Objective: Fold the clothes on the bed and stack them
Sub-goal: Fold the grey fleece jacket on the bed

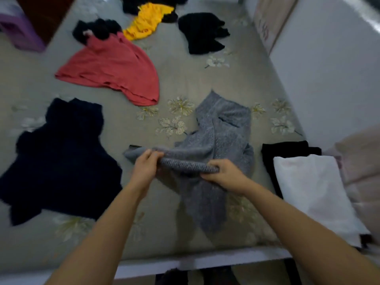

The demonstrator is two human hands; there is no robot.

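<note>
Head view. Reaching forward over the bed edge with both bare forearms. Pinching the rolled edge of the grey knit garment [222,136] with the left hand [147,164], fingers curled over it; gripping the same edge with the right hand [223,175], knuckles up. Holding that edge raised, the rest trailing on the floral bed sheet [185,79] beyond and beneath the grip. Left of the grip, a navy garment [61,161]. Far beyond, coral [111,73], yellow [146,21] and black [202,33] pieces. Right of the grip, a folded white piece [312,192] atop a folded black one [287,150], near a white wall [329,68].
</note>
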